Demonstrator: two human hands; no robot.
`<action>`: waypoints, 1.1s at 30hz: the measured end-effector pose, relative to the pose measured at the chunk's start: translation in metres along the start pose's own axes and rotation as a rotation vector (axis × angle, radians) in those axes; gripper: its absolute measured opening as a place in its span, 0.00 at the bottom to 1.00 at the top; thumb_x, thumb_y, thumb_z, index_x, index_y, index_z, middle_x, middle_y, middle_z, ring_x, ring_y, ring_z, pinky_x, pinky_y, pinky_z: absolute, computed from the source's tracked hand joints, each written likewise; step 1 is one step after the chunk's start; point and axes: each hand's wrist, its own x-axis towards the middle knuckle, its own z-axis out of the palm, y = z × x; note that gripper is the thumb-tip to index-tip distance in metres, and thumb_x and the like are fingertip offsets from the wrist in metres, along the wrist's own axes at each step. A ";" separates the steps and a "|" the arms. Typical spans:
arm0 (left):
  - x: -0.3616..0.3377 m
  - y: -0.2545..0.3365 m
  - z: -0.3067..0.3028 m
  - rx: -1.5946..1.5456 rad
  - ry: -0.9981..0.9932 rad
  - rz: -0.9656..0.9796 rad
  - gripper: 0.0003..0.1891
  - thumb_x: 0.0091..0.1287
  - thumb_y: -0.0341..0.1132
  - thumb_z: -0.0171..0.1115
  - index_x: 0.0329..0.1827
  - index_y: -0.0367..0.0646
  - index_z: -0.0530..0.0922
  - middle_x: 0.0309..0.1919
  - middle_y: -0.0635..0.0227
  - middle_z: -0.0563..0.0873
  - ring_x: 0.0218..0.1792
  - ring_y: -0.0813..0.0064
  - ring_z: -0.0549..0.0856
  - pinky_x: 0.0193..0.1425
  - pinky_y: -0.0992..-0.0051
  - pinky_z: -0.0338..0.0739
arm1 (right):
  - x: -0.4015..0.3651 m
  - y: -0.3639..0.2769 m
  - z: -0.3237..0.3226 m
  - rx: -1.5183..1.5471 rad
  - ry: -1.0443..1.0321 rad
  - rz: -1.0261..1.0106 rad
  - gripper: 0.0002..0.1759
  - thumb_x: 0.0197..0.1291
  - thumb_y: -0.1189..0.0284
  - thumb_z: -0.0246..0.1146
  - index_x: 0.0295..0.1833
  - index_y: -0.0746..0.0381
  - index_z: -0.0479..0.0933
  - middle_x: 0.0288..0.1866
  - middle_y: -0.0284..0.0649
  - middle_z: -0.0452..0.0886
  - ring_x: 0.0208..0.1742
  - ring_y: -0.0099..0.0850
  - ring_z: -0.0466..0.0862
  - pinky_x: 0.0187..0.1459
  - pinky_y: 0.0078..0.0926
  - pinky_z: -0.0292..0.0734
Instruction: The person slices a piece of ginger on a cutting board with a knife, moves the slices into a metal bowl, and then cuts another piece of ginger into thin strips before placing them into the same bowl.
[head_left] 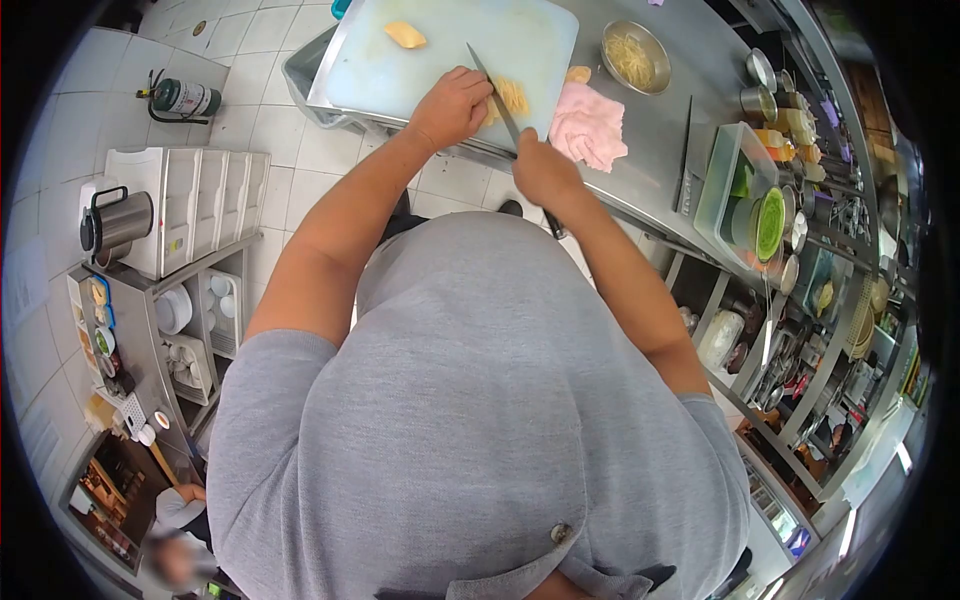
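On the pale cutting board [400, 80], my right hand [547, 172] grips the handle of a knife [490, 88], its blade pointing up and left. My left hand [455, 108] is curled beside the blade, with its fingers bent down on the board; anything beneath them is hidden. Thin yellow strips [512, 97] lie just right of the blade. A larger yellow piece [405, 35] rests farther back on the board. Next to the board's right edge is a crumpled pink cloth [588, 127], with a small yellowish piece [578, 74] above it.
A metal bowl [636, 58] of yellow strips stands on the steel counter [690, 35]. Rightward are a long dark blade-like tool [686, 155] and a clear plastic tub [738, 190]. A grey bin [300, 75] sits beneath the board's left side. Another person [180, 505] is at lower left.
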 end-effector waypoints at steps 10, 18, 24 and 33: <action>-0.002 0.001 0.004 -0.002 0.000 -0.021 0.10 0.70 0.26 0.69 0.53 0.37 0.86 0.55 0.54 0.91 0.59 0.48 0.87 0.71 0.55 0.84 | -0.001 0.008 0.011 0.002 -0.011 -0.014 0.16 0.81 0.71 0.59 0.63 0.73 0.75 0.54 0.67 0.93 0.58 0.65 0.94 0.61 0.63 0.87; 0.000 0.003 0.004 0.015 0.092 -0.004 0.08 0.68 0.27 0.68 0.48 0.40 0.85 0.48 0.60 0.88 0.55 0.52 0.86 0.65 0.56 0.85 | -0.013 0.010 -0.002 -0.036 -0.042 -0.010 0.16 0.80 0.71 0.58 0.65 0.71 0.75 0.55 0.67 0.93 0.59 0.65 0.94 0.61 0.64 0.86; -0.001 0.002 0.002 -0.002 -0.040 -0.042 0.10 0.70 0.26 0.69 0.52 0.37 0.86 0.53 0.54 0.91 0.58 0.49 0.87 0.70 0.55 0.84 | 0.004 0.006 -0.012 -0.024 -0.069 -0.033 0.17 0.81 0.71 0.57 0.65 0.72 0.75 0.54 0.65 0.93 0.57 0.64 0.95 0.60 0.65 0.87; -0.002 -0.001 0.002 -0.026 0.007 -0.048 0.11 0.69 0.26 0.69 0.53 0.36 0.87 0.54 0.54 0.92 0.57 0.47 0.87 0.69 0.54 0.85 | 0.006 0.005 0.014 -0.001 -0.014 0.009 0.18 0.79 0.74 0.57 0.66 0.73 0.74 0.54 0.68 0.93 0.59 0.65 0.94 0.63 0.64 0.86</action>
